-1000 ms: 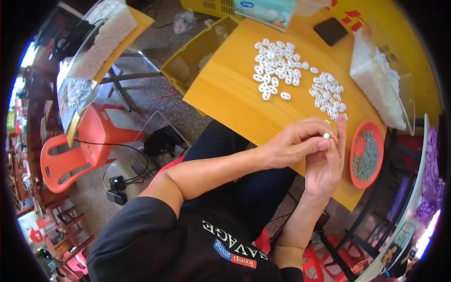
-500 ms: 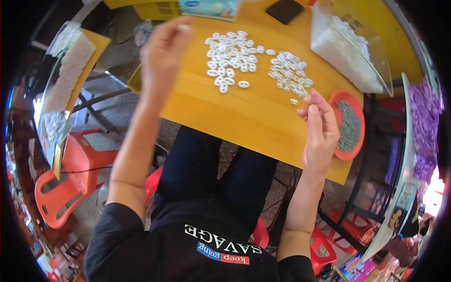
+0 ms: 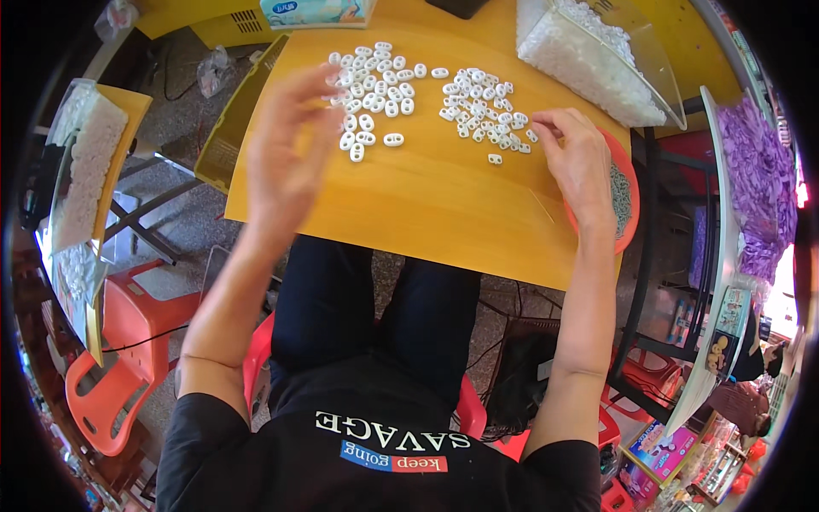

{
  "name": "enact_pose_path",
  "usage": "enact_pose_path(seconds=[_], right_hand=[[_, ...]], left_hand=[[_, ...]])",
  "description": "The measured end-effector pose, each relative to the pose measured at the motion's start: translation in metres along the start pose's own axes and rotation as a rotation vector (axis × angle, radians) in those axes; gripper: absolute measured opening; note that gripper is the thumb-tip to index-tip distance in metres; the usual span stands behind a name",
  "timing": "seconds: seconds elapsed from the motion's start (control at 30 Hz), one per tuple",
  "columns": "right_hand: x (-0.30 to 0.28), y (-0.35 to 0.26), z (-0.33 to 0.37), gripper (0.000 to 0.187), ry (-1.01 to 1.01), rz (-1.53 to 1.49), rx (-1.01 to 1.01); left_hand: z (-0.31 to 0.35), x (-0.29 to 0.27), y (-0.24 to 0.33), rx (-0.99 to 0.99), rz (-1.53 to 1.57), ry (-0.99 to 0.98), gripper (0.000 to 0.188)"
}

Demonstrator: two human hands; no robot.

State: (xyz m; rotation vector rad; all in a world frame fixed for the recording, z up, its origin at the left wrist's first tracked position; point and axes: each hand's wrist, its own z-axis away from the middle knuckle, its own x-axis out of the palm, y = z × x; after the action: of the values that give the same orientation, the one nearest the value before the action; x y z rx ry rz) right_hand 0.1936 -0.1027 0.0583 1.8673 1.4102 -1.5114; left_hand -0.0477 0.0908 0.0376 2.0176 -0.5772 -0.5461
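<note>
Two groups of white oval pieces with two holes each lie on the yellow table: larger pieces (image 3: 392, 107) at the left and smaller ones (image 3: 477, 90) at the right. My left hand (image 3: 294, 149), smeared by motion, is over the left edge of the larger group with its fingers apart. At the right edge of the smaller group, my right hand (image 3: 582, 162) has its fingers curled together, fingertips at a small white two-hole piece (image 3: 531, 135). Below that wrist, a red-orange bowl (image 3: 633, 175) of small grey metal parts is partly covered by my right forearm.
A clear bin (image 3: 589, 64) of white pieces stands at the table's far right. A tissue pack (image 3: 316, 12) lies at the far left edge. An orange plastic chair (image 3: 141, 316) and another bin (image 3: 90, 149) are to the left. Purple material (image 3: 755, 188) fills a rack at right.
My view has shifted. My left hand has come down and its fingers have parted from a small white thing. My right hand has moved up to the edge of the smaller pieces.
</note>
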Motion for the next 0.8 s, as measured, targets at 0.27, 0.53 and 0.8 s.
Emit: enact_pose_path(seconds=[0.27, 0.53, 0.8], right_hand=[[0.015, 0.008, -0.010, 0.012, -0.151, 0.092, -0.257], [0.019, 0.010, -0.011, 0.010, -0.135, 0.052, -0.208], [0.005, -0.020, 0.026, 0.016, -0.322, -1.044, 0.405]], left_hand=[[0.054, 0.091, 0.007, -0.256, 0.399, -0.368, 0.026], [0.055, 0.096, 0.007, -0.386, 0.489, -0.327, 0.021], [0.048, 0.094, 0.006, -0.562, 0.634, -0.278, 0.023]])
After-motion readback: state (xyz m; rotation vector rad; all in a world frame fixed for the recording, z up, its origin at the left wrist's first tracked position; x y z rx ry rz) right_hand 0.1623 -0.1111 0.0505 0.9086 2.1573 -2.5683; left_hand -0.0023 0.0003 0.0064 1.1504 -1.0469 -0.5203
